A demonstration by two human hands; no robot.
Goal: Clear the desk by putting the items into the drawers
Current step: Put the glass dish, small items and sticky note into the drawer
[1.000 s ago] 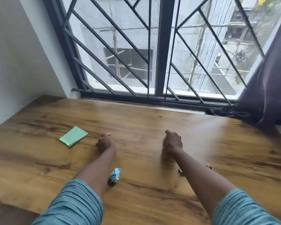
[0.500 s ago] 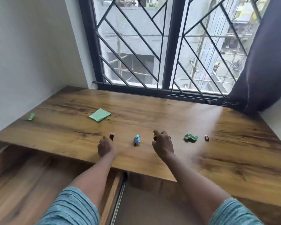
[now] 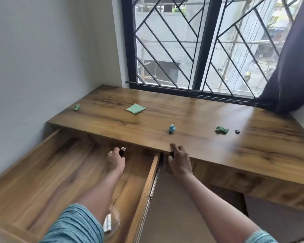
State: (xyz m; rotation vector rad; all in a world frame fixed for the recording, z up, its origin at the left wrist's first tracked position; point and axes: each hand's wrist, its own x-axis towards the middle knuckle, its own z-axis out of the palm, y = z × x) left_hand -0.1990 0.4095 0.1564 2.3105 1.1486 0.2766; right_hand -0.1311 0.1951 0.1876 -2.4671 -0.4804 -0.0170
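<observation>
My left hand [image 3: 115,160] hangs over the open drawer [image 3: 42,169] and pinches a small dark stick with a silver tip [image 3: 122,151]. At the desk's front edge, beside the drawer's right wall, my right hand [image 3: 179,160] holds another small dark item [image 3: 171,153], mostly hidden by its fingers. On the wooden desk [image 3: 191,120] lie a green sticky-note pad [image 3: 135,108], a small green piece [image 3: 76,107] at the far left, a crumpled blue wrapper [image 3: 172,128], a crumpled green wrapper [image 3: 221,129] and a small dark stick [image 3: 237,131].
A clear plastic item [image 3: 111,223] lies in the drawer under my left forearm. A white wall bounds the desk on the left. A barred window [image 3: 191,50] runs along the back and a dark curtain [image 3: 288,67] hangs at the right.
Both hands drew back from the desktop toward the front edge, each carrying a small dark item. The left hand now sits over the open drawer. The view has pulled back and up.
</observation>
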